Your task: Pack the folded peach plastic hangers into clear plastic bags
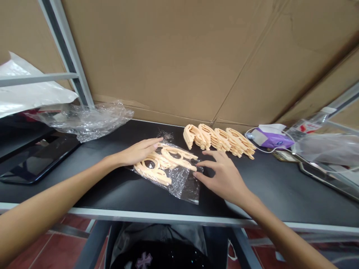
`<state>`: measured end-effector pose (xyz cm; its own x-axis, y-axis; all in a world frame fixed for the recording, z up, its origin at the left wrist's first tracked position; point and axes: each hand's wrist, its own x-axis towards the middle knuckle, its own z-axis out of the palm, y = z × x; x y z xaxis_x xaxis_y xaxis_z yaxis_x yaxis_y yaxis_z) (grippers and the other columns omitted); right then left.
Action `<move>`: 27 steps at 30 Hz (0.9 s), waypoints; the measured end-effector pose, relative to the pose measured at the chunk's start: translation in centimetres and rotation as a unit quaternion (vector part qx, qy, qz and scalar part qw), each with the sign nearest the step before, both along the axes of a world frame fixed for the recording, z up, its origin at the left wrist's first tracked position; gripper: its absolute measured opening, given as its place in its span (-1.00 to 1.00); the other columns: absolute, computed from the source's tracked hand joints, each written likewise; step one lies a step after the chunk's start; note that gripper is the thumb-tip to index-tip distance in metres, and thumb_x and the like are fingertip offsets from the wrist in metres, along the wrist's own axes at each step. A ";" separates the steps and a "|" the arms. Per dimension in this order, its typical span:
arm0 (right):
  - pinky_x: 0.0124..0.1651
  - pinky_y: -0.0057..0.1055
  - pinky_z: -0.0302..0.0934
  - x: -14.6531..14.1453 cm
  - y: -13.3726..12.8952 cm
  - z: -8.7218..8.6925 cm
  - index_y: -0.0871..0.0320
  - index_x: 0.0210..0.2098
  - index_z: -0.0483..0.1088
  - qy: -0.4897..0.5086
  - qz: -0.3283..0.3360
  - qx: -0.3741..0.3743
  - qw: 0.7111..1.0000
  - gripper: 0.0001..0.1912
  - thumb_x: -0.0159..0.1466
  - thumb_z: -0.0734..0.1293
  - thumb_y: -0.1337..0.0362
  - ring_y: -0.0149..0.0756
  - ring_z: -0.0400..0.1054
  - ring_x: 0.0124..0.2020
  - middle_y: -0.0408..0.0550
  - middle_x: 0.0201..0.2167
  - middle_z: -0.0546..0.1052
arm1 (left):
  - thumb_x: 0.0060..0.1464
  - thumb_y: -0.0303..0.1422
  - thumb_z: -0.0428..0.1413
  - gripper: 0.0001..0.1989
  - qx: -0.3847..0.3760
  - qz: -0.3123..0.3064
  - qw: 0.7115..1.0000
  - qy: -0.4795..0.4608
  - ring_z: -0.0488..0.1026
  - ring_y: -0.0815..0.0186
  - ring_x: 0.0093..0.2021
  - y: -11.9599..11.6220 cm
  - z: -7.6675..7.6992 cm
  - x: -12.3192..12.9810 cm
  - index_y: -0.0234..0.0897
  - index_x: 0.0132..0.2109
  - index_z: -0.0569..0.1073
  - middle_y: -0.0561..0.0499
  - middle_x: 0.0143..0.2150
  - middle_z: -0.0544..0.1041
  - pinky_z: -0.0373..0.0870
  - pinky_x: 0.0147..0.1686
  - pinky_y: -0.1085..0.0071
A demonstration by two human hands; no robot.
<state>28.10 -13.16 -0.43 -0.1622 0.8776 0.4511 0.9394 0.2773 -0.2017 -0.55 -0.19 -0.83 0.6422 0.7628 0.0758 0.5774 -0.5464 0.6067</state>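
A clear plastic bag [178,181] lies on the black table, with several cream-coloured curved pieces [157,164] inside it. My left hand [141,149] rests flat on the bag's upper left part, its fingers stretched out. At the bag's right side is my right hand [220,173], fingers apart, the fingertips at the ends of the pieces; nothing is gripped in it. Behind my right hand, stacks of similar cream pieces [218,140] stand in a row near the cardboard wall.
Crumpled clear plastic [95,119] and a dark tablet-like device [36,157] are at the left. A purple tissue pack [272,137], a white cable, a plastic bottle [311,123] and a phone-like device [328,179] lie at the right. The table's front edge [168,216] is near.
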 end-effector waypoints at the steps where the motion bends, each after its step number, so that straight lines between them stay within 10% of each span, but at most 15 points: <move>1: 0.09 0.19 0.29 0.3 0.0 -0.1 0.02 -0.24 0.62 -0.010 -0.006 -0.007 1.000 -0.81 0.20 0.44 0.11 0.15 0.31 0.18 0.11 0.08 0.51 | 0.36 -0.01 -0.26 -0.35 0.015 -0.006 1.000 0.012 0.13 0.11 0.43 0.1 -0.1 0.0 -0.20 0.44 0.15 -0.03 0.47 0.15 0.04 0.38 0.19; 15: 0.18 0.16 0.24 0.9 1.5 -1.1 0.10 -0.06 0.55 0.107 -0.017 -0.025 0.994 -0.64 0.25 0.34 0.06 0.10 0.35 0.17 0.15 0.07 0.56 | 0.36 -0.01 -0.27 -0.34 0.046 -0.022 0.998 0.031 0.04 0.15 0.46 0.3 -0.4 0.0 -0.23 0.45 0.14 -0.04 0.48 0.11 -0.10 0.42 0.19; 20: -0.08 -0.11 0.39 1.3 2.4 -1.0 0.11 -0.15 0.51 0.236 -0.048 -0.058 0.969 -0.71 0.19 0.37 0.10 -0.11 0.53 -0.22 0.00 -0.27 0.65 | 0.37 -0.01 -0.28 -0.34 0.048 -0.029 0.998 0.033 0.01 0.16 0.47 0.7 -0.8 -0.1 -0.25 0.45 0.12 -0.06 0.49 0.09 -0.11 0.42 0.16; 27: -0.25 -0.27 0.25 1.7 3.5 -0.3 0.05 -0.39 0.52 0.107 -0.080 -0.113 0.985 -0.75 0.30 0.25 0.15 -0.15 0.50 -0.33 -0.10 -0.41 0.63 | 0.36 0.02 -0.25 -0.32 0.053 -0.030 0.997 0.045 0.01 0.12 0.47 0.4 -0.4 -0.1 -0.25 0.44 0.14 -0.07 0.49 0.10 -0.11 0.42 0.16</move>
<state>29.80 -9.68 -0.72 0.0639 0.9663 0.2495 0.8967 0.0541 -0.4393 -0.66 0.16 -1.22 0.6938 0.7141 0.0936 0.5918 -0.6393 0.4910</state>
